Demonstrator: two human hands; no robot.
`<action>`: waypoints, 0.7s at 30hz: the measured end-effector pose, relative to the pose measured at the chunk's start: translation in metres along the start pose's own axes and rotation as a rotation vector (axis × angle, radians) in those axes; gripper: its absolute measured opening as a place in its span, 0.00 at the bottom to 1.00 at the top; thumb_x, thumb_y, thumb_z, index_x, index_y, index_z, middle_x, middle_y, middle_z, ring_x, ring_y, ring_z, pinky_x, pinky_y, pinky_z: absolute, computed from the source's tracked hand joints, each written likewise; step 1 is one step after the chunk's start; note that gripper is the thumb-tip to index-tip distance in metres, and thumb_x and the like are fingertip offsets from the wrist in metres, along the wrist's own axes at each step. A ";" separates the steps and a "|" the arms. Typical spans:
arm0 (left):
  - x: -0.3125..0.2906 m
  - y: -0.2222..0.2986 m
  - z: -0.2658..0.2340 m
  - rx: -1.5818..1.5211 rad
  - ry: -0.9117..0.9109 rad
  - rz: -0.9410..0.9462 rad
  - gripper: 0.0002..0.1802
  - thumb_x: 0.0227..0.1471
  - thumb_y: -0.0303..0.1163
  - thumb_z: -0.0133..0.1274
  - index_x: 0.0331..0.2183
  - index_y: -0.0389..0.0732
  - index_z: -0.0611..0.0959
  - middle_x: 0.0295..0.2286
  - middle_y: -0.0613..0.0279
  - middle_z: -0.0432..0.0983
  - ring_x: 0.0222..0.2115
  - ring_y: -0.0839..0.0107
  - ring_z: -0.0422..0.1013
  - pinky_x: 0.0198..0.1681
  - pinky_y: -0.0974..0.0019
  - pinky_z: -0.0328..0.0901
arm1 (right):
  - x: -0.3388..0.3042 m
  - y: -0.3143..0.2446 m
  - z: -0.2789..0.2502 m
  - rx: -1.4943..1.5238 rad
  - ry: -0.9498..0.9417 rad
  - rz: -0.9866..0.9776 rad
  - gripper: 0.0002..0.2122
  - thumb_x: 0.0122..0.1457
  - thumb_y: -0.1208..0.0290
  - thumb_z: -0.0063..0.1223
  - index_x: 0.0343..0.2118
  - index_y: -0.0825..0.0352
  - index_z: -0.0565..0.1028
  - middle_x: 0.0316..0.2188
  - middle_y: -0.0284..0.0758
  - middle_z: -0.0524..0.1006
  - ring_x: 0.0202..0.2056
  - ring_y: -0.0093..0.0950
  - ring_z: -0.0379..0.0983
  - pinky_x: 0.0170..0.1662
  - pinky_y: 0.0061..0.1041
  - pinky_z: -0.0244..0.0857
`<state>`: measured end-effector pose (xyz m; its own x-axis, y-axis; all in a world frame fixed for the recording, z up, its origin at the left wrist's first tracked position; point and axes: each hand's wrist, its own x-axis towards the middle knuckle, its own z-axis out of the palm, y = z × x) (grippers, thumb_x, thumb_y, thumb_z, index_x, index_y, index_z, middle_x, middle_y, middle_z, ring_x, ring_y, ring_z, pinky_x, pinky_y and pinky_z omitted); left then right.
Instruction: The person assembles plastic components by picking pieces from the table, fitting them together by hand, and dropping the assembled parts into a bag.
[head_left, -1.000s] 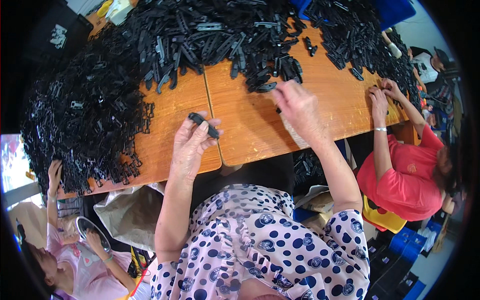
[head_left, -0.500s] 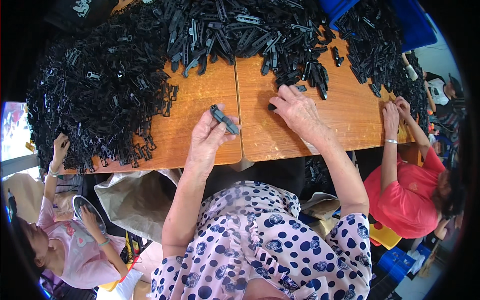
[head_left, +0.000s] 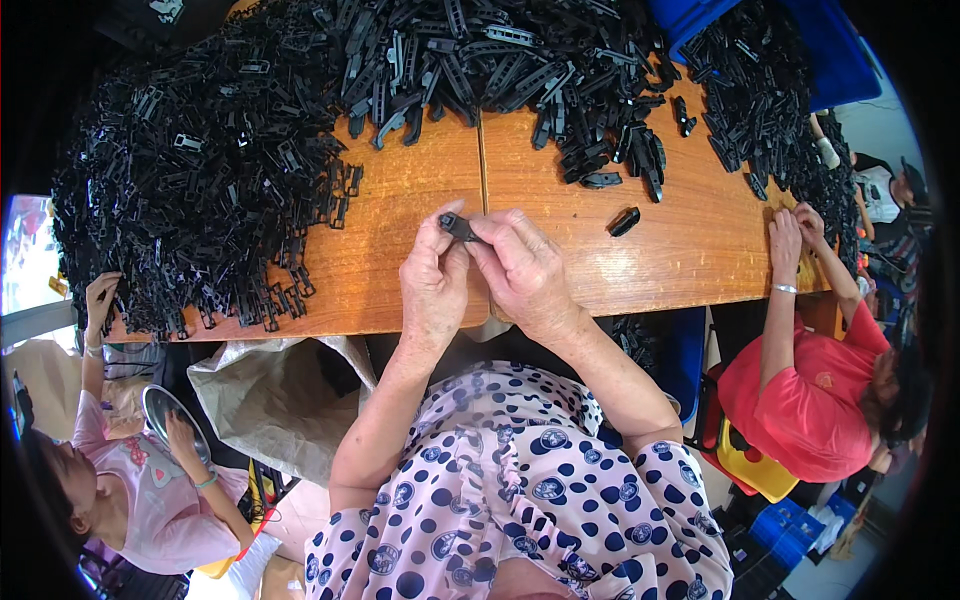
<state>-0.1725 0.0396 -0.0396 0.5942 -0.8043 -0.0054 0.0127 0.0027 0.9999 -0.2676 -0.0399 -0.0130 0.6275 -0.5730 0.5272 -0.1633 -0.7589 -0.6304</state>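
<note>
Both my hands meet above the near edge of the wooden table [head_left: 400, 255], close to the seam between its two boards. A small black plastic part [head_left: 458, 227] is pinched between the thumb and fingers of my left hand [head_left: 436, 285]. My right hand [head_left: 530, 270] grips the same part at its right end, fingertips closed and partly hiding it. To the right of my hands, a single black plastic piece [head_left: 624, 221] lies alone on the wood.
A large heap of small black frame-like clips [head_left: 220, 190] covers the left side. Longer black plastic pieces [head_left: 480, 60] are piled at the back, beside a blue bin [head_left: 840, 60]. Co-workers sit left and right, hands at the table. An open sack [head_left: 270, 400] stands below the edge.
My right hand has moved left from beside the back pile to join my left hand at the held part. A loose black piece now shows on the table where my right hand was.
</note>
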 end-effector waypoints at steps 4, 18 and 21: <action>-0.005 0.000 -0.006 -0.423 -0.001 -0.265 0.17 0.56 0.24 0.47 0.48 0.34 0.71 0.40 0.64 0.72 0.42 0.76 0.67 0.47 0.73 0.61 | 0.000 0.006 0.004 -0.123 0.050 -0.126 0.12 0.43 0.82 0.58 0.33 0.69 0.73 0.29 0.37 0.74 0.29 0.33 0.73 0.29 0.27 0.69; -0.007 0.027 -0.017 -0.366 -0.134 -0.109 0.13 0.55 0.27 0.50 0.44 0.34 0.75 0.39 0.61 0.75 0.41 0.76 0.69 0.49 0.71 0.61 | -0.013 -0.003 -0.023 0.700 -0.305 0.660 0.14 0.54 0.72 0.58 0.41 0.70 0.69 0.37 0.36 0.75 0.39 0.23 0.72 0.42 0.21 0.65; -0.009 0.025 -0.015 -0.274 -0.191 -0.032 0.13 0.55 0.26 0.50 0.43 0.33 0.75 0.38 0.60 0.75 0.40 0.75 0.69 0.49 0.71 0.61 | -0.017 -0.001 -0.020 0.884 -0.312 0.749 0.14 0.56 0.67 0.57 0.39 0.72 0.70 0.37 0.34 0.76 0.38 0.17 0.69 0.40 0.19 0.65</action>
<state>-0.1650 0.0558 -0.0151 0.4291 -0.9032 -0.0090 0.2600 0.1140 0.9589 -0.2938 -0.0353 -0.0096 0.7772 -0.5890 -0.2213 -0.0638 0.2761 -0.9590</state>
